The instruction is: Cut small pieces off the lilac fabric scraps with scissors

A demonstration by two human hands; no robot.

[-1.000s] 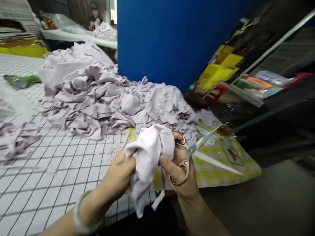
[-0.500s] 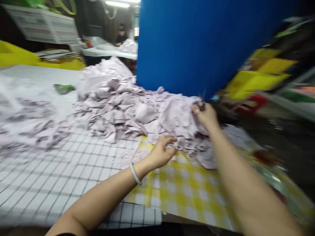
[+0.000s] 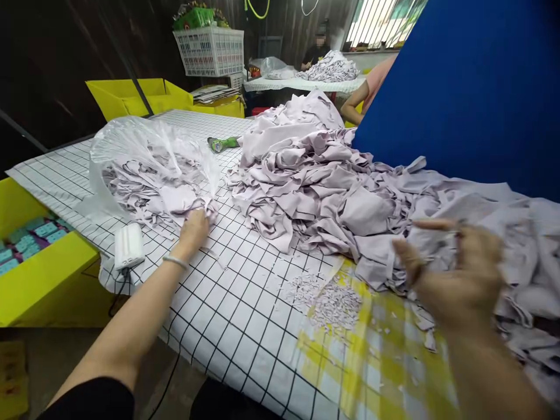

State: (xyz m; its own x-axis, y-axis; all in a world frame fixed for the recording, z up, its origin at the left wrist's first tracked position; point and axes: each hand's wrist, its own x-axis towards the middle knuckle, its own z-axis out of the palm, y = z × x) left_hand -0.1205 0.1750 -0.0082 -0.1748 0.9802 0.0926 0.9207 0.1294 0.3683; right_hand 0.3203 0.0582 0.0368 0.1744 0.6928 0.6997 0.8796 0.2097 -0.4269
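Note:
At the mouth of a clear plastic bag (image 3: 140, 131), my left hand (image 3: 195, 228) is closed on a pale lilac fabric piece (image 3: 181, 199). More lilac cut pieces lie loosely inside the bag, some spilling towards the front. A pale bangle (image 3: 175, 261) circles my left wrist. My right hand (image 3: 464, 274), smeared by motion, is held over the right part of a large heap of lilac fabric (image 3: 301, 186), thumb and forefinger apart. A small dark spot shows by its forefinger, too blurred to make out.
Small fabric scraps (image 3: 335, 303) are scattered on the checked tablecloth (image 3: 245, 303). A white box-shaped device (image 3: 129, 246) with a cable sits near the left edge. A green object (image 3: 223, 143) lies behind. A blue panel (image 3: 472, 87) rises at right; yellow bins (image 3: 52, 280) stand left.
The view has swung left, bringing the bag fully into sight. My left hand has gone from the heap's front to the bag and closed on fabric. My right hand has opened off the heap.

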